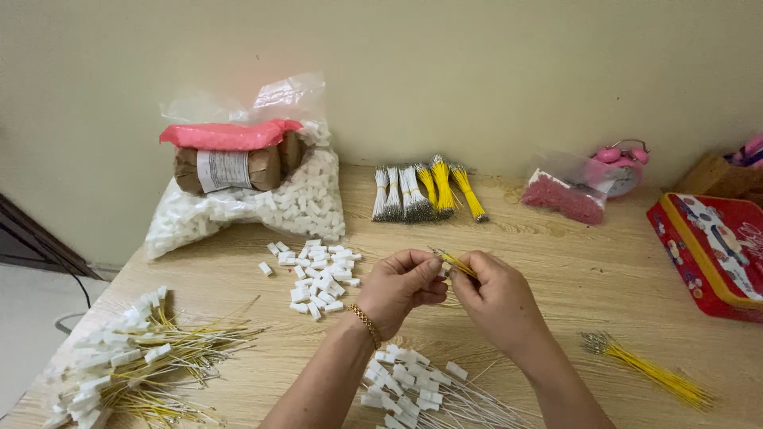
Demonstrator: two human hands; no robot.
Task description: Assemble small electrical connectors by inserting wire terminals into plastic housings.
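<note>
Two hands meet above the middle of the desk (556, 270). The left hand (400, 287) pinches a small white connector (443, 270) between thumb and fingers; the right hand (497, 298) grips a yellow wire (455, 260) near its end, and the tip points at the connector. Whether the tip is already inside I cannot tell, since the fingers hide the joint.

To do this step well, I judge the connector should be held still with its opening facing the wire, and the right-hand fingers should stay close to the metal tip so the thin wire does not bend when pushed. A straight push is safer than an angled one.

Loose connectors (318, 276) lie just beyond the left hand, toward the far edge, before a clear bag (262, 199) of more. Spare yellow wires (648, 369) lie near the right front edge. Finished yellow pieces (135, 361) are heaped at the left front corner, white-wired ones (429, 393) at the near edge. Tied wire bundles (425, 192) rest along the far edge.
</note>
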